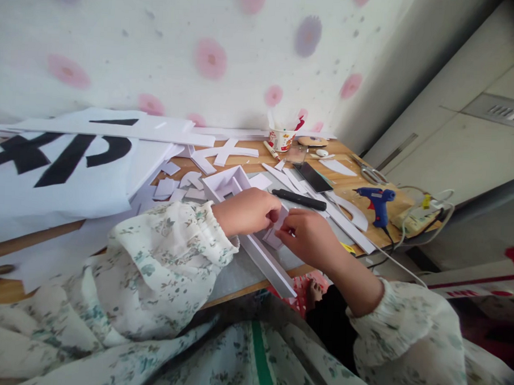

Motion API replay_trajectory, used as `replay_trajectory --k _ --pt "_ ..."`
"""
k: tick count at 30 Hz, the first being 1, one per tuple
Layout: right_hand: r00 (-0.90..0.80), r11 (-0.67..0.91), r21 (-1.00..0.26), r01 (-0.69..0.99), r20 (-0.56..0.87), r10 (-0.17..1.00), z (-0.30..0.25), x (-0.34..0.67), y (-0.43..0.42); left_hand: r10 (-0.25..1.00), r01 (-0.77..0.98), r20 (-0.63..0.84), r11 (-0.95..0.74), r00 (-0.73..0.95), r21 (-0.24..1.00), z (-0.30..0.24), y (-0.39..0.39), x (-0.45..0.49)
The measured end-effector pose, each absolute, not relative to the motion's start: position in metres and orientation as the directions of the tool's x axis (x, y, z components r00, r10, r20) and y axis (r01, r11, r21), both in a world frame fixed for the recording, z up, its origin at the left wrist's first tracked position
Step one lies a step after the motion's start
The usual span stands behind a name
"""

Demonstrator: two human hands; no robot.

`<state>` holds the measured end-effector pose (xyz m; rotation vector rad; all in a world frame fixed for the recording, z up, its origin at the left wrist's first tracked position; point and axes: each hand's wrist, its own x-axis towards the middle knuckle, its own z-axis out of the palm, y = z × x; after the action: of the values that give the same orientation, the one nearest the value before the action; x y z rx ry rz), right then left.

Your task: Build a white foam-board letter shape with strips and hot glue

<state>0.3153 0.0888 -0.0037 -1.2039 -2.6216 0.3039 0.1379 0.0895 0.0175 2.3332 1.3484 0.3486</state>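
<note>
My left hand (247, 210) and my right hand (308, 235) meet over a white foam-board frame (254, 246) that lies on the wooden table (355, 191). Both hands are closed in a pinch on a small white foam-board piece (279, 224) held between them, just above the frame. The frame runs from the table's middle toward its near edge. My floral sleeves cover both forearms.
A blue glue gun (378, 202) with its cable lies right of my hands, a black cutter knife (299, 200) and a phone (313, 176) just behind. Scissors (371, 173), a paper cup (281, 138), white offcuts and large sheets with black lettering (58, 161) fill the table.
</note>
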Motion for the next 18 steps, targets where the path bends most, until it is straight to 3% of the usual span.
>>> replay_trajectory --k 13,16,18 --pt "-0.615 0.64 -0.405 0.653 0.21 0.76 0.001 0.32 0.088 0.843 0.73 0.039 -0.486 0.536 0.48 0.014 0.09 0.137" --pt "-0.565 0.648 -0.524 0.553 0.336 0.754 0.016 0.333 0.094 0.852 0.733 0.006 -0.455 0.524 0.506 0.017 0.091 0.134" --pt "-0.541 0.636 -0.631 0.445 0.376 0.752 0.026 0.346 0.1 0.878 0.703 0.014 -0.392 0.478 0.594 0.021 0.09 0.133"
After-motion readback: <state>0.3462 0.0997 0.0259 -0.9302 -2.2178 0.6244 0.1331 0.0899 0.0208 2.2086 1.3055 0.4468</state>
